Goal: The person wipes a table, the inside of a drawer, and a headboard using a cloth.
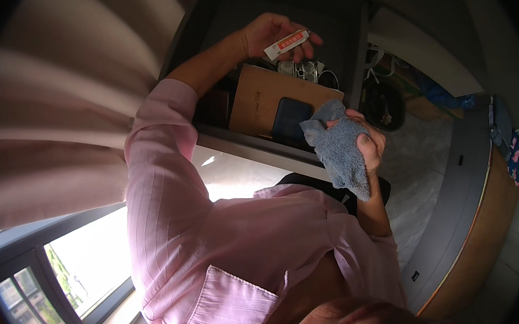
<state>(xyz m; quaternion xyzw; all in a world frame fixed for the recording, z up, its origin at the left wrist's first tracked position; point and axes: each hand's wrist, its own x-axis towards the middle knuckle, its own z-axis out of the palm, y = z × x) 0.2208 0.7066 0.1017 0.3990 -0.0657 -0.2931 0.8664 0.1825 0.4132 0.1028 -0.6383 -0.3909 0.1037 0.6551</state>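
Note:
Over the back part of an open dark drawer (357, 61), my left hand (266, 32) is closed on a small white-and-orange tube (287, 45). Whether it is a tube or a slim box is hard to tell. My right hand (371, 143) grips a crumpled blue-grey cloth (341, 148) at the drawer's front right corner. Between the hands lies a brown envelope or folder (258, 100) with a dark blue flat case (292, 117) on it. A clear phone case (306, 71) with camera cutouts sits just below my left hand.
A pale curtain (64, 117) hangs on the left, above a bright window (89, 263). Right of the drawer stands a dark bin (385, 106), with white straps (377, 62) near it. A long grey panel with a wooden edge (469, 230) runs down the far right.

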